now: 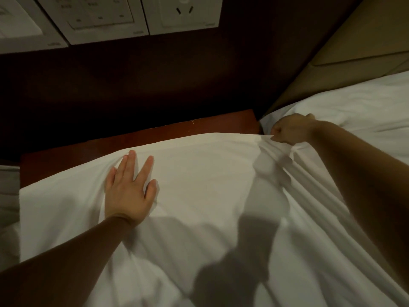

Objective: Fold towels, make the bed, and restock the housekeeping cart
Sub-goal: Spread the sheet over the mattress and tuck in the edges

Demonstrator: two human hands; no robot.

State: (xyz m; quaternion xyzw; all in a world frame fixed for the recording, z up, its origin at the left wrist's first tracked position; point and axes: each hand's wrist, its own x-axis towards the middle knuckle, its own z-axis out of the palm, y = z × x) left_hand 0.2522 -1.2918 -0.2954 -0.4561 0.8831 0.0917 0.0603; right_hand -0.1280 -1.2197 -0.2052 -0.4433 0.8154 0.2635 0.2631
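1. Nearest, at 6 o'clock: white sheet (199,207), rumpled, spread from 9 to 4 o'clock, cut off by the lower edge, dark shadows over its folds.
2. At 9 o'clock, far left: strip of pale cloth (8,196), cut off, too dim to identify.
3. At 8 o'clock: left hand (130,191), palm down, fingers straight and spread, pressing flat on the white sheet; forearm entering from the lower-left corner.
4. At 11 o'clock: switch panels (99,16), blurred, cut off at the top; lower, red-brown wooden ledge (155,134), partly hidden under the sheet.
5. At 2 o'clock: right hand (290,129), curled tight, pinching a bunched sheet edge; fingertips hidden.
6. At 3 o'clock: white bedding (365,107) against a tan headboard (354,41).
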